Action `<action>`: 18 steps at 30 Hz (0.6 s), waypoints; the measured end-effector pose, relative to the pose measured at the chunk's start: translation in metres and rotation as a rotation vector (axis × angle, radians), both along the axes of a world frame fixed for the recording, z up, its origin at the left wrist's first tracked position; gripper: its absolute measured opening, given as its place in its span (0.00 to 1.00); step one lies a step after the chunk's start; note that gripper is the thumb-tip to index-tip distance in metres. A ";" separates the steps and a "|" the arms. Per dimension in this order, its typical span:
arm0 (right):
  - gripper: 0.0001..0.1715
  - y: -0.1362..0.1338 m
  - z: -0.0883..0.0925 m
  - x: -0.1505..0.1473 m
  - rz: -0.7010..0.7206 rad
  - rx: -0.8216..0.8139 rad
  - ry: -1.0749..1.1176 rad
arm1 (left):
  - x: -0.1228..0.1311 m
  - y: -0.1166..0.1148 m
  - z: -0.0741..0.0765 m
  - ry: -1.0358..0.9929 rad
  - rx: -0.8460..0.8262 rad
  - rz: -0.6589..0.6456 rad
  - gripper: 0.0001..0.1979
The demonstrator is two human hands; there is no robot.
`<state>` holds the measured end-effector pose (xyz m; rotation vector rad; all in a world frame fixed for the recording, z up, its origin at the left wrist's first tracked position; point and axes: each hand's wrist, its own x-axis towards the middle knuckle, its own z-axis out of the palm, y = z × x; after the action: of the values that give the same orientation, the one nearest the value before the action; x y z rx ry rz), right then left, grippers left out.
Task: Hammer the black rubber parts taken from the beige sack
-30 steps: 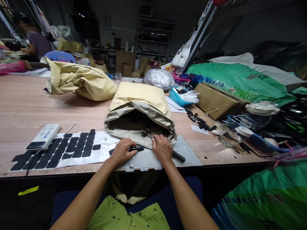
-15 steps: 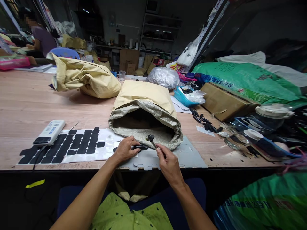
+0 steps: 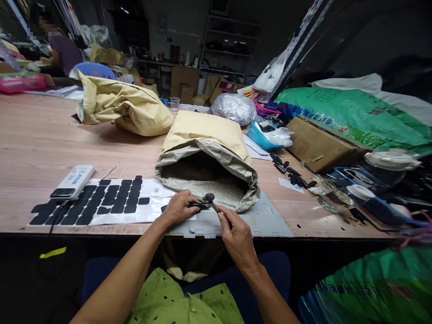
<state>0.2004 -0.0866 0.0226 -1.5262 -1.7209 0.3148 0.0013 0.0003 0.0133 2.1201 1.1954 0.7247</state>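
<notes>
Grey board point(image 3: 270, 218) lies beneath the hammer point(image 3: 209, 197), perhaps sparing the table point(image 3: 33, 144). The right hand point(image 3: 236, 231) wraps its fingers round the handle, the head by the black part's tip; the left hand point(image 3: 180, 208) pinches that black part point(image 3: 201, 205), seemingly to steady it. Behind, the sack point(image 3: 207, 128) gapes handward, presumably for easy reach.

Room was dim, back wall point(image 3: 185, 36) dark grey. Open metal shelving point(image 3: 231, 52) stood against it, narrow counter point(image 3: 153, 62) to its left. Blue plastic chair point(image 3: 94, 69) back left. Perforated metal upright point(image 3: 309, 18) leaned in frame, right. Wood-grain table point(image 3: 30, 135) was better lit; space underneath near-black.
</notes>
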 end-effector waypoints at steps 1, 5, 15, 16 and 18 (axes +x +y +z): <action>0.18 0.000 0.001 -0.002 0.017 0.007 0.007 | 0.000 0.001 0.000 0.004 -0.009 -0.002 0.08; 0.18 -0.002 -0.004 -0.012 0.052 -0.031 -0.019 | 0.000 0.002 0.001 -0.010 -0.033 -0.016 0.05; 0.17 0.036 0.001 0.002 -0.069 0.012 -0.142 | 0.001 0.001 0.000 0.020 -0.026 0.030 0.08; 0.17 0.044 0.000 0.006 -0.106 0.011 -0.187 | 0.001 0.001 0.000 0.035 -0.015 0.039 0.08; 0.16 0.059 -0.005 0.014 -0.183 0.009 -0.290 | 0.000 0.001 -0.001 0.061 0.002 0.044 0.08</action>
<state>0.2144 -0.0274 0.0174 -1.7771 -1.7789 -0.0100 0.0016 0.0009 0.0128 2.1373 1.2783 0.6849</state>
